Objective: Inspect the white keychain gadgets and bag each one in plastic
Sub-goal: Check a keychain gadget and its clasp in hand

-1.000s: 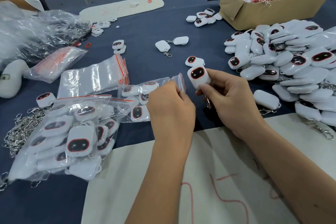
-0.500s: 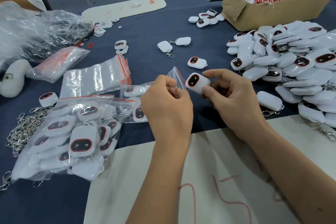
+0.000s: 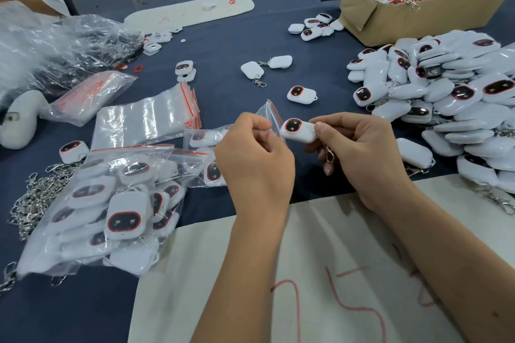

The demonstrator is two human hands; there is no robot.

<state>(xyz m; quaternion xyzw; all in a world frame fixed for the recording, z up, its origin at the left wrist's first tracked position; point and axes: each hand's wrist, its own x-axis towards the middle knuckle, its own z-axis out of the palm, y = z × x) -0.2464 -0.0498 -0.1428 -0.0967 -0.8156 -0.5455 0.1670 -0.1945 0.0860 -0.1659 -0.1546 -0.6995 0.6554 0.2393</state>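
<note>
My right hand (image 3: 359, 153) pinches a white keychain gadget (image 3: 298, 129) with a dark red-rimmed screen, lying sideways; its metal clasp (image 3: 329, 153) dangles below my fingers. My left hand (image 3: 256, 159) pinches the mouth of a small clear zip bag (image 3: 269, 114) with a red strip. The gadget's end touches the bag's opening. A big heap of loose gadgets (image 3: 446, 97) lies at the right. Filled bags of gadgets (image 3: 111, 209) lie at the left.
A stack of flat zip bags (image 3: 145, 120) lies left of centre. Loose chains (image 3: 36, 198) lie at the far left. A cardboard box (image 3: 418, 17) with a red sign stands at the back right. Single gadgets dot the blue cloth. A person's sleeve shows top left.
My right hand turned the gadget from upright to sideways and brought it to the bag's mouth. My left hand lifted the bag off the pile and holds it up.
</note>
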